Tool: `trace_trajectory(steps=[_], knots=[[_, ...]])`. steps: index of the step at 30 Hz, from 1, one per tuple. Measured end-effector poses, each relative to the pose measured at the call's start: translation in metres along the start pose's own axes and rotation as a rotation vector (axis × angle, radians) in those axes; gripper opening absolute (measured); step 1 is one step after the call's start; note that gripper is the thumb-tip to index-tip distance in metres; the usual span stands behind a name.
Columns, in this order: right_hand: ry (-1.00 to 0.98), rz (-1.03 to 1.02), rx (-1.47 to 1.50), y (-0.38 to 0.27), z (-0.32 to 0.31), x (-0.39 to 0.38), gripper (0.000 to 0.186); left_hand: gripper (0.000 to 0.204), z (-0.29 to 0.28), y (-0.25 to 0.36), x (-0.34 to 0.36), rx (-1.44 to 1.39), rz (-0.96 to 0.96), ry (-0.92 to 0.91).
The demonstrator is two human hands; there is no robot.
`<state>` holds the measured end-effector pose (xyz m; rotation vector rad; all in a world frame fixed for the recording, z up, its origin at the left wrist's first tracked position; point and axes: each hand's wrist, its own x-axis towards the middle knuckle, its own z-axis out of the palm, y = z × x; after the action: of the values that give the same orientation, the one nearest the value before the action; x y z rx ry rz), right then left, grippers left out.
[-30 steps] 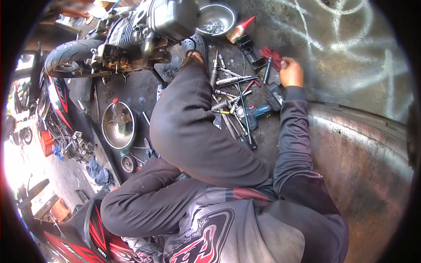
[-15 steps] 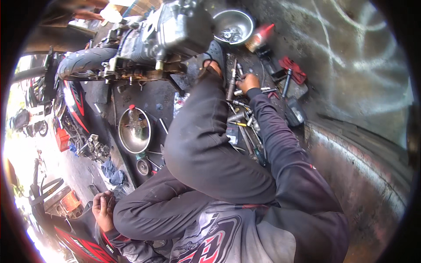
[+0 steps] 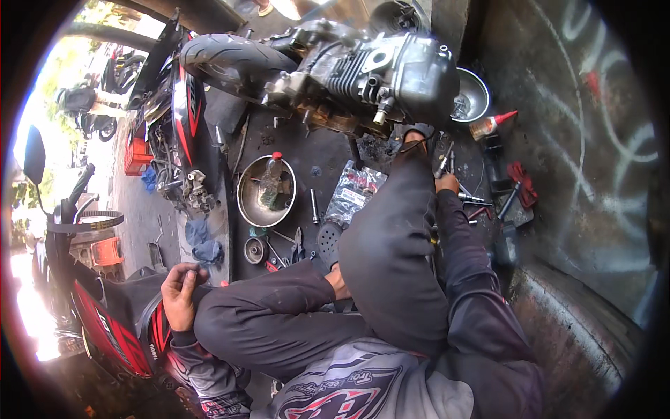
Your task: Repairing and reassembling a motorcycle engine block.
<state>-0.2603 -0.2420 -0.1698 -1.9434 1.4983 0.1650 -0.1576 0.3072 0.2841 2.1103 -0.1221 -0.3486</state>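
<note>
My left hand (image 3: 181,295) is raised beside my bent left knee, thumb and fingers pinched together. Whatever it may hold is too small to make out. Past my right knee, my right hand (image 3: 447,184) reaches down among metal tools on the floor, its fingers closed. My leg and the tools partly hide what is in it. Just beyond it lie socket tools (image 3: 444,162), and a shiny metal tool (image 3: 471,198) sits beside it. The engine (image 3: 363,73) with its cooling fins stands ahead of me, a tyre (image 3: 234,59) to its left.
A metal bowl (image 3: 243,202) holds a clear bottle with a red cap (image 3: 272,171). Another bowl (image 3: 481,91) contains small parts. A red-tipped bottle (image 3: 492,124), a red cloth (image 3: 522,183) and a plastic bag (image 3: 352,188) lie around. Motorcycle bodywork (image 3: 115,328) stands close on my left.
My view has swung left, so the engine and bowls appear further right. My left hand is lifted higher, still pinched. My right hand stays down among the tools, now more hidden by my knee.
</note>
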Motion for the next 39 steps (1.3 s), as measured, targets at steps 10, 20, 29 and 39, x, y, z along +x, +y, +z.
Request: trace_trajectory(steps=[10,20,29,39], knots=[[0.071,-0.602,0.744,0.016,-0.127,-0.124,0.037,0.022,0.025,0.007,0.038,-0.217,0.099,-0.032],[-0.121,-1.001,0.941,-0.126,-0.34,-0.382,0.062,0.025,0.099,0.117,0.1,-0.982,0.067,-0.696],[-0.117,-1.253,0.39,-0.165,-0.228,-0.413,0.052,0.024,0.155,0.112,0.07,-1.399,-0.094,-0.879],[-0.284,-1.327,0.375,-0.14,-0.292,-0.438,0.048,0.026,-0.03,0.034,0.194,-1.914,0.14,-0.517]])
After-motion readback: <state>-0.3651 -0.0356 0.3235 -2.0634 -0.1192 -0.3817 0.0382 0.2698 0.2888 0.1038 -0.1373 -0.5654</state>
